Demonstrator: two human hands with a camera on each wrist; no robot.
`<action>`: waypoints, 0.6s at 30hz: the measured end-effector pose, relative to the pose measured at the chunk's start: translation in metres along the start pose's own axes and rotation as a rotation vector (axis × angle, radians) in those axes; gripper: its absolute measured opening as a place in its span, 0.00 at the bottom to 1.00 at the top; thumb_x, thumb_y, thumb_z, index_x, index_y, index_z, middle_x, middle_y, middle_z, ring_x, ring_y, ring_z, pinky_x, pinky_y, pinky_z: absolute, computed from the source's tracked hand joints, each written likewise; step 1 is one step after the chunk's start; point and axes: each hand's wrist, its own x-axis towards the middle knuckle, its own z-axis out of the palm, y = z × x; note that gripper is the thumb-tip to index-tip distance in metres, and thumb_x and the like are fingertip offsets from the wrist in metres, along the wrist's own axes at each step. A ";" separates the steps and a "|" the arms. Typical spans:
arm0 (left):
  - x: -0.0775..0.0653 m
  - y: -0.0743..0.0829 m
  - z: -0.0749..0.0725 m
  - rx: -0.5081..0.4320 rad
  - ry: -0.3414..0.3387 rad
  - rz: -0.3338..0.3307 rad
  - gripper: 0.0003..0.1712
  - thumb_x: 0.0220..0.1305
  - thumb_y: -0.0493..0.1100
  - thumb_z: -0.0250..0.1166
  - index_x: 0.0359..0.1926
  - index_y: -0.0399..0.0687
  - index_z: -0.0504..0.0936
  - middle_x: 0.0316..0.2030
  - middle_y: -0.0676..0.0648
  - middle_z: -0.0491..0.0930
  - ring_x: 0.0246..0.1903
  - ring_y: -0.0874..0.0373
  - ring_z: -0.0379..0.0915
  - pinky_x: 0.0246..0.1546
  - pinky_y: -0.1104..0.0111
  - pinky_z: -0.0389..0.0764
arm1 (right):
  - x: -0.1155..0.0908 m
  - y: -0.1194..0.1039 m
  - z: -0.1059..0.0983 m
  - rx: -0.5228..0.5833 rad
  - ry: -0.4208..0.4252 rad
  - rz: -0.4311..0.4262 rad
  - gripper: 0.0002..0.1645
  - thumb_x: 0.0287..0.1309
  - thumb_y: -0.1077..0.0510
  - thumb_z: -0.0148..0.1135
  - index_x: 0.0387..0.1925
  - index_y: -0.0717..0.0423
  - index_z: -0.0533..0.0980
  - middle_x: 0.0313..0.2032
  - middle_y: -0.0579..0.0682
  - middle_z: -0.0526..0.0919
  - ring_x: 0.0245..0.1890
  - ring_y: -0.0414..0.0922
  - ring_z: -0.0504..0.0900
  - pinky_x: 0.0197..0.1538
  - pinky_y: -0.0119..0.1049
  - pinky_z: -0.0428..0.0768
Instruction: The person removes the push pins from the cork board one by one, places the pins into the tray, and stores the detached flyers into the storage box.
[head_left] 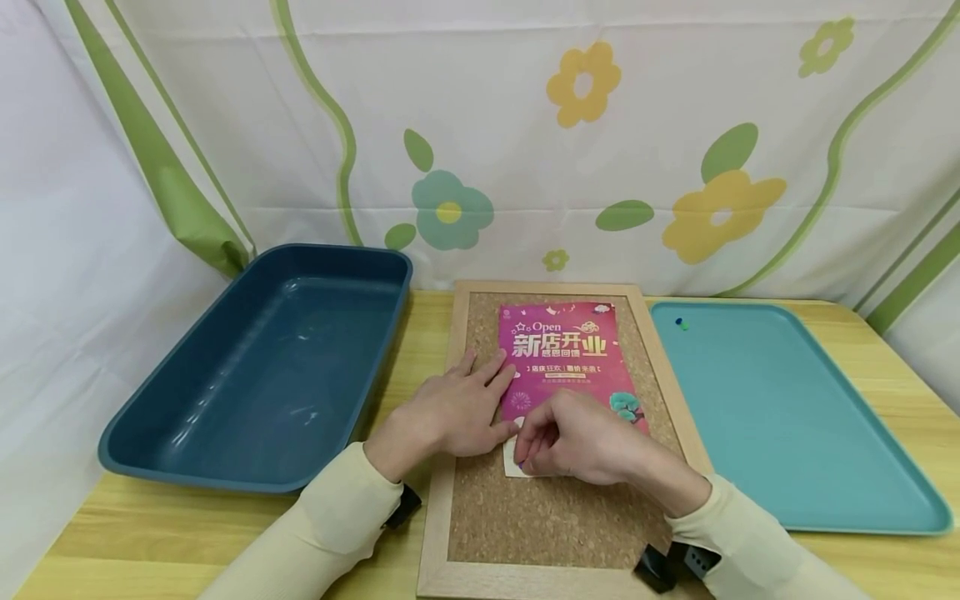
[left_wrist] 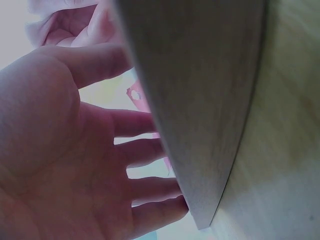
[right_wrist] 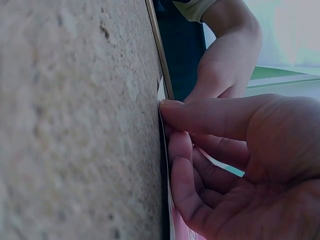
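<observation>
A pink and purple poster (head_left: 558, 354) lies on a wood-framed cork board (head_left: 547, 525). My left hand (head_left: 461, 408) rests with spread, nearly straight fingers across the board's left side and the poster's left edge. At the poster's pale lower left corner, my right hand (head_left: 573, 437) pinches a small bluish-purple push pin (head_left: 521, 465) between thumb and fingers. The fingertips hide most of the pin. In the right wrist view, the right thumb (right_wrist: 210, 115) presses close to the paper's edge against the cork. The left wrist view shows the left palm (left_wrist: 65, 140) beside the board's frame.
To the left stands a deep dark blue tub (head_left: 262, 367). A flat turquoise tray (head_left: 787, 425) lies on the right, with small blue and green pieces (head_left: 681, 323) near its far left corner. A flower-patterned curtain (head_left: 525, 150) hangs behind the wooden table (head_left: 97, 533).
</observation>
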 end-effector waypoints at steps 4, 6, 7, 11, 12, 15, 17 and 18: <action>0.000 0.000 0.000 -0.003 -0.001 -0.002 0.47 0.77 0.66 0.58 0.86 0.55 0.53 0.87 0.48 0.47 0.85 0.36 0.42 0.78 0.42 0.65 | 0.000 0.000 0.000 -0.008 0.002 -0.008 0.13 0.53 0.69 0.72 0.26 0.47 0.88 0.23 0.40 0.86 0.26 0.37 0.81 0.31 0.30 0.80; 0.000 0.000 0.000 -0.003 -0.002 -0.004 0.47 0.77 0.66 0.57 0.86 0.55 0.53 0.87 0.48 0.47 0.85 0.36 0.42 0.78 0.42 0.65 | 0.000 0.000 0.000 -0.012 0.003 -0.013 0.13 0.53 0.70 0.72 0.26 0.47 0.88 0.22 0.39 0.86 0.25 0.36 0.81 0.31 0.30 0.80; 0.000 0.000 0.000 -0.003 -0.002 -0.005 0.47 0.77 0.66 0.57 0.86 0.55 0.53 0.87 0.48 0.46 0.85 0.36 0.42 0.78 0.41 0.65 | 0.001 0.000 0.000 -0.015 0.003 -0.015 0.13 0.53 0.70 0.71 0.26 0.46 0.88 0.22 0.39 0.86 0.25 0.36 0.81 0.31 0.29 0.80; -0.001 0.000 0.000 -0.006 -0.002 -0.007 0.47 0.77 0.66 0.57 0.86 0.55 0.53 0.87 0.49 0.46 0.85 0.36 0.42 0.78 0.41 0.66 | 0.001 0.000 0.000 -0.022 0.000 -0.022 0.14 0.52 0.70 0.71 0.26 0.46 0.88 0.22 0.39 0.85 0.25 0.36 0.79 0.30 0.29 0.79; -0.001 0.000 0.000 -0.007 -0.001 -0.006 0.47 0.77 0.66 0.57 0.86 0.55 0.53 0.87 0.48 0.46 0.85 0.36 0.42 0.78 0.41 0.66 | 0.001 0.000 0.000 -0.023 -0.001 -0.024 0.14 0.52 0.70 0.70 0.26 0.46 0.88 0.22 0.39 0.85 0.24 0.36 0.79 0.30 0.29 0.79; 0.000 0.000 0.000 -0.009 -0.001 -0.003 0.47 0.77 0.66 0.57 0.86 0.55 0.53 0.87 0.48 0.46 0.85 0.36 0.42 0.78 0.41 0.66 | 0.001 0.000 0.000 -0.026 -0.001 -0.028 0.13 0.52 0.69 0.71 0.26 0.46 0.88 0.21 0.39 0.84 0.24 0.35 0.78 0.30 0.29 0.78; 0.000 0.000 0.000 -0.009 -0.001 -0.001 0.47 0.77 0.66 0.57 0.86 0.55 0.53 0.87 0.48 0.46 0.85 0.36 0.42 0.78 0.41 0.65 | 0.001 0.001 0.000 -0.025 -0.001 -0.032 0.13 0.53 0.69 0.71 0.26 0.46 0.88 0.21 0.39 0.84 0.24 0.35 0.77 0.29 0.29 0.77; 0.000 0.000 0.000 -0.009 0.000 0.000 0.47 0.77 0.66 0.57 0.86 0.54 0.53 0.87 0.48 0.46 0.85 0.36 0.42 0.78 0.42 0.65 | 0.001 0.001 0.000 -0.024 -0.001 -0.033 0.13 0.53 0.69 0.72 0.26 0.46 0.88 0.21 0.39 0.84 0.24 0.35 0.77 0.29 0.28 0.77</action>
